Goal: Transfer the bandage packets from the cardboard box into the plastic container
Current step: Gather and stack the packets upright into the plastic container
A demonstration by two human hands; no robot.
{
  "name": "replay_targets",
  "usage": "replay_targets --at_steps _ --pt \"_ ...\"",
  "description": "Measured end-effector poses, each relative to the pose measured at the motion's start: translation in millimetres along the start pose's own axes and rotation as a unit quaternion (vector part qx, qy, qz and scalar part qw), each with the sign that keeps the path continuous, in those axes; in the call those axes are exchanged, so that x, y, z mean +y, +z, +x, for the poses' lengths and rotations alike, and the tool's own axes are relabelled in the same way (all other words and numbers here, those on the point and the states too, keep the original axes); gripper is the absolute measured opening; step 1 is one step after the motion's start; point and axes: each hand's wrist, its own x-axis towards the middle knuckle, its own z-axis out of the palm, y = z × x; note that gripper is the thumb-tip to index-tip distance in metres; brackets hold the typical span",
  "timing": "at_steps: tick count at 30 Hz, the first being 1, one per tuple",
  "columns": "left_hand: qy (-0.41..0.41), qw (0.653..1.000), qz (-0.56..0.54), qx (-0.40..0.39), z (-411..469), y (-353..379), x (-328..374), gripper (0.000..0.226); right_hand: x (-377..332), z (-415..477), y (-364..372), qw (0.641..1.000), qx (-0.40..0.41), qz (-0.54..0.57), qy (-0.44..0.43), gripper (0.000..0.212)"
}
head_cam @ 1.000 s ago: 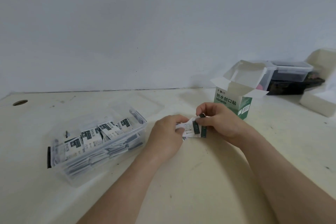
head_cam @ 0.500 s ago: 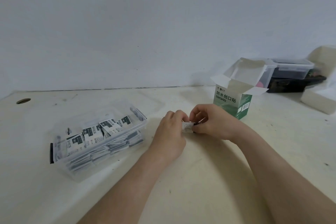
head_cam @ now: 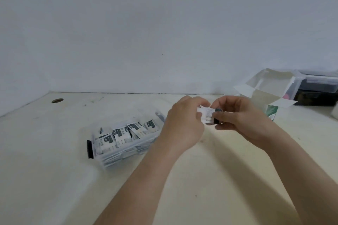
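Bare table (head_cam: 210, 179) lies open between plastic container (head_cam: 126, 144) and cardboard box (head_cam: 270, 95) — only the hands (head_cam: 210, 117) fill that gap.

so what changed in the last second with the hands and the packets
Both hands, left hand and right hand, rose off the table, still pinching the stack of bandage packets between them; nothing was let go. The plastic container and cardboard box stayed put.
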Motion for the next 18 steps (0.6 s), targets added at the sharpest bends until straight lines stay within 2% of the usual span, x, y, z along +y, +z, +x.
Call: replay_targets --at_steps 2,7,10,12,13,15,18 --pt "-0.012 0.998 -0.056 0.014 -5.3 -24.1 -1.0 0.037 -16.7 -5.9 14.3 1.000 -0.015 -0.006 -0.011 0.011" --pt "-0.060 0.995 -0.078 0.034 -11.2 -93.4 -31.5 0.026 -41.5 0.4 71.7 0.989 -0.034 -0.127 -0.065 0.008" --pt "-0.090 0.991 -0.087 0.048 -8.9 -115.8 -59.6 0.026 -46.2 13.0 100.0 0.980 0.002 -0.178 -0.088 0.014" --pt "-0.092 0.994 -0.026 0.044 -7.2 -126.1 -80.7 0.031 -49.2 21.8 111.1 0.963 0.040 -0.252 -0.090 0.018" --pt "-0.089 0.996 0.018 0.018 -6.9 -130.2 -88.7 0.033 -51.1 25.5 115.3 0.951 0.046 -0.293 -0.083 0.019" --pt "-0.074 0.986 0.114 -0.091 -6.0 -129.0 -95.4 0.030 -53.0 30.9 120.6 0.924 0.036 -0.375 -0.062 0.019" --pt "-0.039 0.948 0.201 -0.245 -1.5 -116.7 -93.9 0.035 -53.9 38.2 132.0 0.887 0.013 -0.460 -0.044 0.018"
